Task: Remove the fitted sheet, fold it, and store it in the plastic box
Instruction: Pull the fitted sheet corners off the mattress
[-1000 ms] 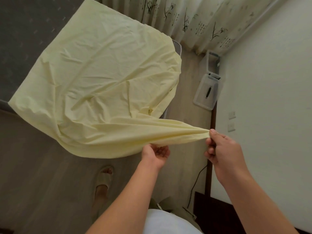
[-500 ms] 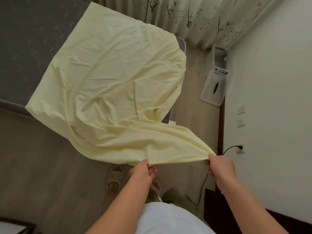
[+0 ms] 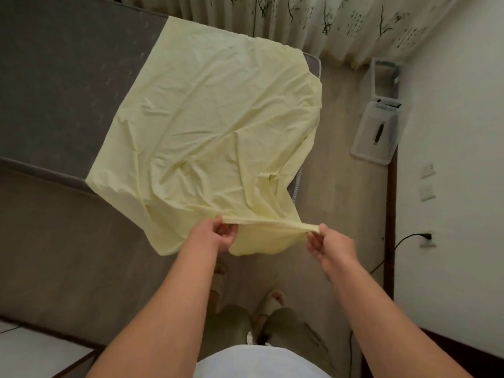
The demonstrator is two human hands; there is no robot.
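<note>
We are standing at the near corner of the grey mattress (image 3: pixel 68 91), holding the pale yellow fitted sheet (image 3: pixel 207 118) by its gathered hem. Our left hand (image 3: pixel 218 237) is pinching the hem between thumb and curled fingers. Our right hand (image 3: pixel 328 242) is pinching it further along, thumb on top and the other fingers loosely curled beneath. Between the two hands the hem is running taut, left to right, with a loose flap hanging below it.

Most of the sheet is lying wrinkled on the mattress, one straight edge crossing the bare grey top on a slant. The near part is spilling off the corner toward us, above the wooden floor. Whether the far corner by the curtain (image 3: pixel 341 25) is hooked over the mattress, we cannot tell.

The sheet's long axis is running away from us, from our hands toward that far edge and leaning a little left. The hem in our grip is lying across it.

We are judging this to be the search for corners before folding. To do it well, we are thinking of working along the hem hand over hand until each hand is holding a true corner seam. We should be pulling evenly and keeping the cloth off the floor.

The plastic box (image 3: pixel 375 137) is sitting by the white wall to our right, well apart from the sheet. A second clear piece is lying just beyond it; which is body and which is lid we cannot tell.
</note>
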